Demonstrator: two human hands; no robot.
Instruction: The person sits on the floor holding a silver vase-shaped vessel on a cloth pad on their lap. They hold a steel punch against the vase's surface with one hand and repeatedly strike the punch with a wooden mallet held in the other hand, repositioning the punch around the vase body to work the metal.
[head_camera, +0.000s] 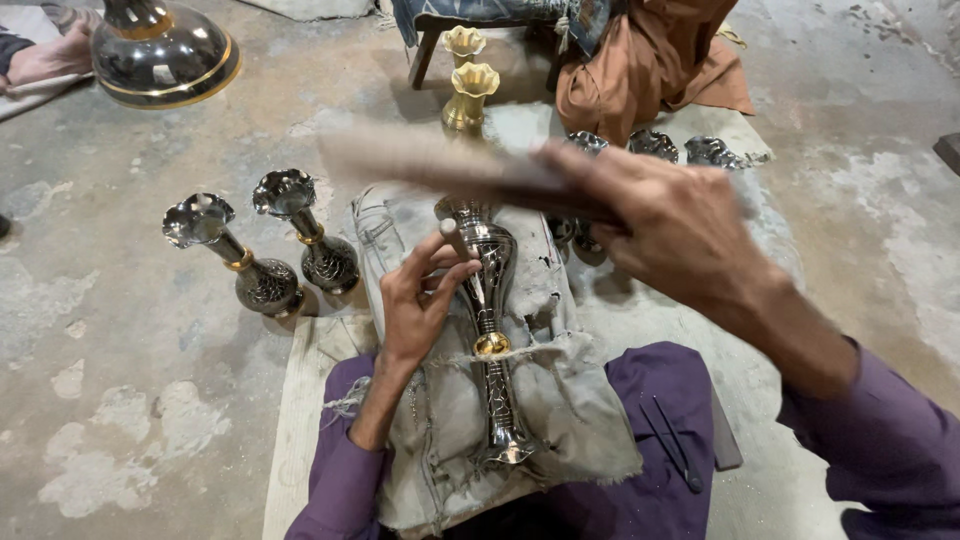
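A dark engraved metal vase (492, 330) with a gold ring lies lengthwise on a grey cloth (560, 400) over my lap. My left hand (425, 295) rests against the vase's body and pinches a short pale rod-like tool against it. My right hand (675, 235) is raised above the vase and grips a long wooden stick (430, 160), blurred by motion, that stretches out to the left.
Two finished dark vases (255, 265) (310, 235) stand on the concrete floor at left. Two gold vases (468, 95) stand behind, more dark ones (655, 145) at right. A large domed metal base (165, 50) sits far left. A person in orange cloth (650, 60) sits beyond.
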